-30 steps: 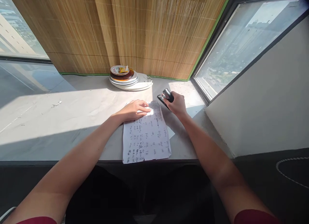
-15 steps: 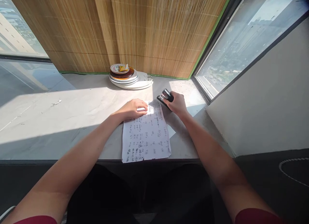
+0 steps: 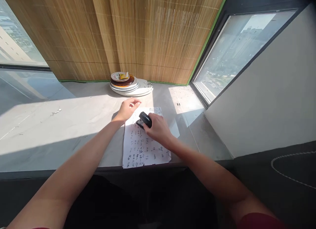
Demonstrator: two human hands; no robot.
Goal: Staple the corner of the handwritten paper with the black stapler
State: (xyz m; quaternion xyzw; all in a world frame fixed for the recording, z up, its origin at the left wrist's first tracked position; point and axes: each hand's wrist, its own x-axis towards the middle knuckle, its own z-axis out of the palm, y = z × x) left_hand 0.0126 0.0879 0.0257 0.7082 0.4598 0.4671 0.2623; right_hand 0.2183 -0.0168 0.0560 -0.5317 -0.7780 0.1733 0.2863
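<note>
from my remote post, i judge the step in hand to be working the black stapler (image 3: 144, 119) over the handwritten sheet (image 3: 149, 157). to do it well, i would keep the sheet flat on the window ledge (image 3: 74, 125), hold the stapler's base level, and make sure its nose sits exactly where i want it before putting any pressure on the upper arm. i would also lift rather than drag, since the paper looks thin and slightly creased and could ruck up. the sheet's near edge lies right along the front edge of the ledge, so a tug could easily pull it out of line.

my hands are near each other but apart. the right hand (image 3: 158, 127) is wrapped firmly around the stapler, which lies over the sheet's upper middle, nose pointing left, with a gap visible between its upper arm and base. the left hand (image 3: 128, 108) is by the sheet's upper left corner, fingers bent and thumb close to them; i cannot tell whether the tips meet, pinch a corner or only hover. beyond it sits a stack of plates (image 3: 124, 87), well clear of the stapler.
</note>
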